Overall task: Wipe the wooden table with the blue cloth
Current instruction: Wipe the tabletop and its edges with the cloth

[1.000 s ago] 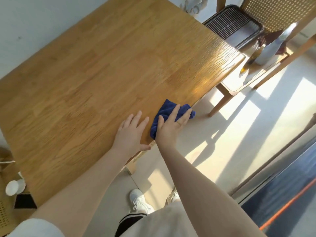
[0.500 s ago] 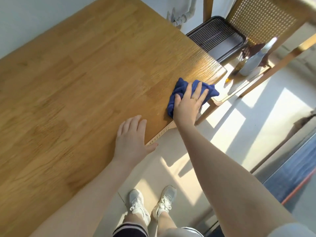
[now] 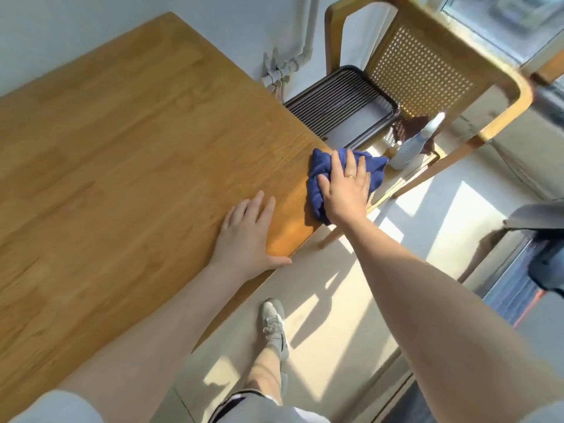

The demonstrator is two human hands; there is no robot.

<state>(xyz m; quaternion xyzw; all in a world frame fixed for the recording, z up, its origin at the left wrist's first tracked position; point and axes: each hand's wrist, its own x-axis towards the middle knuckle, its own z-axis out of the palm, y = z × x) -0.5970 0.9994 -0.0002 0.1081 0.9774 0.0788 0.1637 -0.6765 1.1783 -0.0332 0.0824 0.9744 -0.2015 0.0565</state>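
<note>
The wooden table [image 3: 122, 166] fills the left of the view. A crumpled blue cloth [image 3: 319, 175] lies at its near right corner, partly hanging over the edge. My right hand [image 3: 345, 186] presses flat on the cloth with straight, spread fingers and covers its middle. My left hand [image 3: 247, 239] rests flat on the table near the front edge, to the left of the cloth, with its thumb along the edge. The two hands are apart.
A wooden chair with a cane back [image 3: 421, 71] stands beyond the table's right corner. On its seat lie a dark ribbed tray [image 3: 341, 108] and a pale bottle [image 3: 412, 148]. White pipes [image 3: 283, 68] run along the wall. My shoe [image 3: 274, 328] is on the sunlit floor.
My right hand has slid the blue cloth along the front edge to the table's right corner. My left hand has followed to the right along the edge, staying flat on the wood.
</note>
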